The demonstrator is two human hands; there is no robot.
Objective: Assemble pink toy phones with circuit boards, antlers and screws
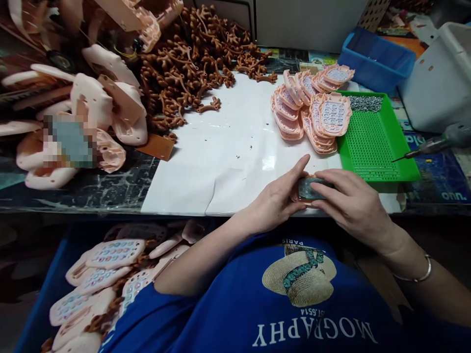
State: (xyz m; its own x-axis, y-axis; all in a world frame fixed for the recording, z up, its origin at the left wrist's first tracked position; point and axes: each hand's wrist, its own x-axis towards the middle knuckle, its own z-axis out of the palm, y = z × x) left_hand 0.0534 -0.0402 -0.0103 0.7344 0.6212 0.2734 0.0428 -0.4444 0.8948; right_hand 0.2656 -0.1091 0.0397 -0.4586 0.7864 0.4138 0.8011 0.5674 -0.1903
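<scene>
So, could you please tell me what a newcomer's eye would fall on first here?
Probably the big heap of knobbly brown pieces at the back of the bench, left of centre. Next might come the bright green tray on the right, with pink keypad pieces piled at its left side. Near the front edge, the left hand and right hand hold a grey-faced part.

A heap of small brown pieces [198,61] is covering the far left part of a white sheet [184,181]. Pale pink shells [90,100] are lying piled further left, with a flat brown board [157,148] resting beside them. At right, a green basket [400,137] is holding small silvery metal parts [366,103], while a blue bin [370,68] is standing behind it. A screwdriver-like tool [429,146] is pointing its thin tip over the basket's right side.
</scene>
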